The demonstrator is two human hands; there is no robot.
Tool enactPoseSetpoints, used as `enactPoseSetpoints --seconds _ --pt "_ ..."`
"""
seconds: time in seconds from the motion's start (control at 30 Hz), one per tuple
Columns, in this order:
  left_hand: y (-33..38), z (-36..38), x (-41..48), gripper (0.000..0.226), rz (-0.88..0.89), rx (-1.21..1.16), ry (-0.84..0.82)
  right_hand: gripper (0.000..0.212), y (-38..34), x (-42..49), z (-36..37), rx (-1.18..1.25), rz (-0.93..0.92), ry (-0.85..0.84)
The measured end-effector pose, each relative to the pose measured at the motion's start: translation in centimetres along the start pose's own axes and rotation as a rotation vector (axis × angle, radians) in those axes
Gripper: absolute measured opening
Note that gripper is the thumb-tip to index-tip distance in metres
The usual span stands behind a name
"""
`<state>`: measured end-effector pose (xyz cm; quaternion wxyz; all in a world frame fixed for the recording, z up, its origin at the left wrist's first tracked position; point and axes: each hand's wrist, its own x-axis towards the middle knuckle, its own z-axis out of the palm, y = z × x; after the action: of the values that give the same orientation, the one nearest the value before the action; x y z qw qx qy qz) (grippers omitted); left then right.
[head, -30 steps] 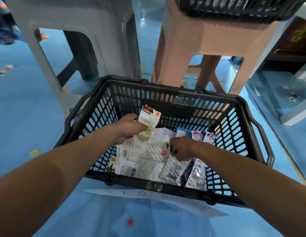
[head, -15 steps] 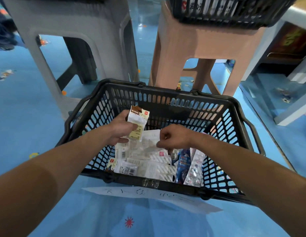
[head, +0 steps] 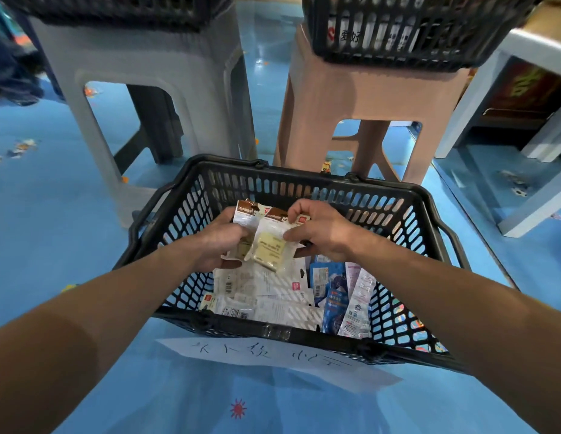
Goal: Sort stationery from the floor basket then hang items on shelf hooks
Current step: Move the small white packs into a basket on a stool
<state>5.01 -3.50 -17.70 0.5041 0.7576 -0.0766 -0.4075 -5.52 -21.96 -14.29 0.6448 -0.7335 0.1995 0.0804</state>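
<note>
Nearest to us, a handwritten paper sheet (head: 273, 358) lies on the blue floor (head: 53, 220), just before the near rim of the floor basket (head: 238, 326). The basket's mouth is open upward, with bare floor to its left and right. Inside lies a heap of loose packets (head: 273, 286), overlapping too much for us to count, white ones toward the left wall and blue ones toward the right. Above that heap, over the basket's far half, we see two hands and two brown-topped packets (head: 270, 245), which overlap. Our left hand (head: 221, 242) curls its fingers (head: 232, 263) round one. Our right hand (head: 323, 233) pinches the top of the other between thumb and fingertips. Just beyond the far rim stand two stools, a grey stool (head: 147, 67) and a pink stool (head: 367, 95), each carrying another black basket (head: 414, 36).
</note>
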Motion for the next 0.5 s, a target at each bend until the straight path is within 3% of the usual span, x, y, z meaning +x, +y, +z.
enactPoseSetpoints --seconds 0.2,0.33,0.43,0.5 --pt "0.6 1.5 -0.8 0.02 -0.084 -0.138 -0.087 0.032 0.6 0.9 1.1 -0.107 -0.097 0.17" --pt "0.4 1.6 -0.8 0.049 -0.124 -0.206 -0.198 0.033 1.1 1.2 1.6 -0.216 -0.163 0.234" --pt "0.5 1.9 -0.9 0.022 -0.064 -0.167 -0.247 0.035 1.3 1.3 1.7 -0.307 -0.208 0.278" --pt "0.2 1.9 -0.7 0.025 -0.015 -0.157 -0.239 0.047 1.7 1.3 2.2 -0.336 -0.206 0.368"
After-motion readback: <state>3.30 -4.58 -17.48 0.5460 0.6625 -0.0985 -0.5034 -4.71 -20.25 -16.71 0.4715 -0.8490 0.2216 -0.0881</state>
